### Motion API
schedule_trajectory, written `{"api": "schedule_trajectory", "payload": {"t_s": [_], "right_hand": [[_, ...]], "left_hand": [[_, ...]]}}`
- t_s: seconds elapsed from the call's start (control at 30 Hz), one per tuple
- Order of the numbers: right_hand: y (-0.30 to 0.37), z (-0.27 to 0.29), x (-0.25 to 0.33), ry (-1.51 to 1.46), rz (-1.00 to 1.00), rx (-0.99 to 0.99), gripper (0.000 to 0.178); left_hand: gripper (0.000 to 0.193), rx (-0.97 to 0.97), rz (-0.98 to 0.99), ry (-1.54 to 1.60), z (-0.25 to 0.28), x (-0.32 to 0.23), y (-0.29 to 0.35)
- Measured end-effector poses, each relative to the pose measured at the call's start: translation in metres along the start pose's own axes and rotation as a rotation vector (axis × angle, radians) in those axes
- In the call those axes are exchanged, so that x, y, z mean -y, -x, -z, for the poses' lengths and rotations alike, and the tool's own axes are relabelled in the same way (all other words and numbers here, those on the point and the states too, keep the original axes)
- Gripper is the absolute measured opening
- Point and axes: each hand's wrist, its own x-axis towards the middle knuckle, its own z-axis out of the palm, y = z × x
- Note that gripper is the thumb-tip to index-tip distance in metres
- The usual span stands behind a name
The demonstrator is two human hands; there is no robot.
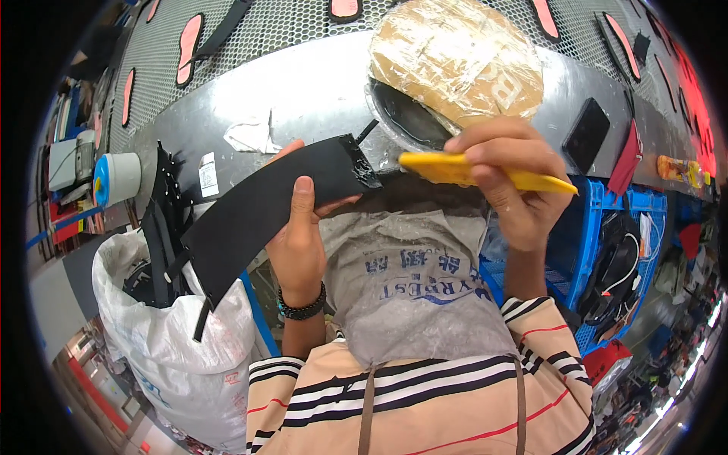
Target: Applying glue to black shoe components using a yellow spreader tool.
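Note:
In my left hand (300,235) is a wide, curved black strip (258,197), with my thumb on top and my fingers beneath. Narrow tabs stick out at its ends, and its right end has a shiny, wet-looking patch. My right hand (523,178) is closed on a flat, slim yellow tool (485,171), pinched between thumb and fingers. The tool's left tip points at the strip's shiny end, a little apart from it. Just beyond the tool stands a round pot (402,114) with a dark inside, partly covered by a taped cardboard disc (455,61).
A mesh conveyor (265,30) with pink-and-black sole-shaped pieces (189,49) runs along the far side. On the metal ledge lies a black phone (586,135). Left are a white sack (189,364) of black strips and a white tub (121,180); right, blue crates (584,250).

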Motion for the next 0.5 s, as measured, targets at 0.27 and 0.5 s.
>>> {"api": "schedule_trajectory", "payload": {"t_s": [0.27,0.5], "right_hand": [[0.023,-0.019,-0.009,-0.030,-0.086,-0.300,0.016],[0.000,-0.030,-0.028,0.162,0.141,-0.190,0.018]], "left_hand": [[0.042,-0.077,-0.083,0.029,-0.009,0.000,0.002],[0.041,0.004,-0.090,-0.067,-0.006,0.001,0.006]]}}
